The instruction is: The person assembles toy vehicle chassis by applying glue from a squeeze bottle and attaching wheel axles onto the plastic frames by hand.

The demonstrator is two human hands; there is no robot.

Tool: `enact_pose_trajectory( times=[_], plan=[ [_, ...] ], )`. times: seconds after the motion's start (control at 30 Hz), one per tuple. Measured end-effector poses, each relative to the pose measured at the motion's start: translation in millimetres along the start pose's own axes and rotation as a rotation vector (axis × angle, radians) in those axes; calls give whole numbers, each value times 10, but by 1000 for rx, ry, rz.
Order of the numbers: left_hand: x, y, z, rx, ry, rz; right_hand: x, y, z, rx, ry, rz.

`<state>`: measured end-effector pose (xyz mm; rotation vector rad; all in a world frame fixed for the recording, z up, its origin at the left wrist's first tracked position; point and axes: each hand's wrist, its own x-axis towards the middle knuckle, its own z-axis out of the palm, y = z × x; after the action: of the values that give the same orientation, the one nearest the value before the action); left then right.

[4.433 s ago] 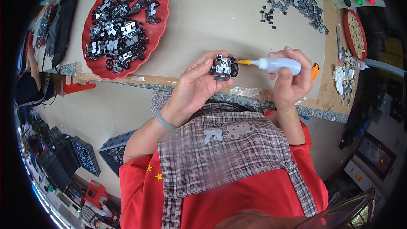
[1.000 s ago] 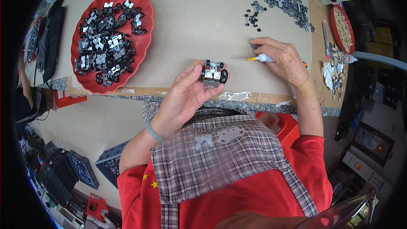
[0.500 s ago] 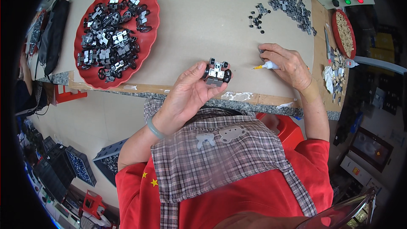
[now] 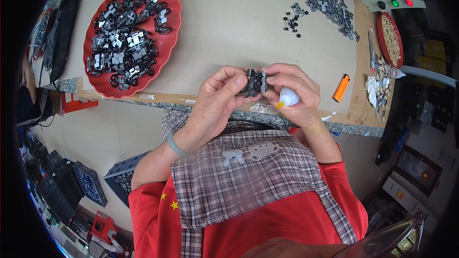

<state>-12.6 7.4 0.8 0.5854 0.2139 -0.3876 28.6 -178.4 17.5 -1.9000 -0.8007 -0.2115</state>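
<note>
Over the table's front edge, my left hand (image 4: 215,93) is closed on a small toy-car chassis (image 4: 256,82) with black wheels, now tilted onto its side. The thumb and fingers grip its left end. From the other side my right hand (image 4: 306,91) comes in, its thumb and index fingertips at a grey part on the chassis's right end. Tucked in that same hand is a white glue bottle (image 4: 291,96), its yellow tip pointing down to the left. The bottle's rear is hidden by the palm.
A scalloped red tray (image 4: 175,19) heaped with similar chassis stands at left. Grey plastic parts (image 4: 330,12) and small black parts (image 4: 290,21) lie at the back right. An orange lighter (image 4: 341,88) rests right of my hands. A red dish (image 4: 398,57) of tan pieces sits at far right.
My right hand has moved left with the glue bottle, bringing a grey part to the chassis and uncovering the lighter. My left hand has turned the chassis onto its side.
</note>
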Motion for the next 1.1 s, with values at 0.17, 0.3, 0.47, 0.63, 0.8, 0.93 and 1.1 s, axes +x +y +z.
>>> enact_pose_trajectory(
  times=[0.17, 0.3, 0.47, 0.63, 0.8, 0.93, 1.1],
  plan=[
    [-25, -24, 21, 54, 5, 47, -5, 26, 84, -79, 53, -121],
    [-40, -10, 41, 156, 16, 119, -21, 26, 89, -111, 77, -116],
    [-42, -4, 50, 213, 16, 130, -57, 17, 95, -134, 71, -66],
    [-40, -16, 44, 230, 21, 134, -58, 57, 105, -208, 79, -153],
    [-43, -29, 12, 244, 24, 124, -41, 51, 129, -208, 89, -176],
    [-46, -22, 2, 227, 5, 96, -94, 73, 137, -203, 92, -160],
    [-42, -23, 26, 349, 21, 158, -150, 77, 192, -219, 134, -139]
  ],
)
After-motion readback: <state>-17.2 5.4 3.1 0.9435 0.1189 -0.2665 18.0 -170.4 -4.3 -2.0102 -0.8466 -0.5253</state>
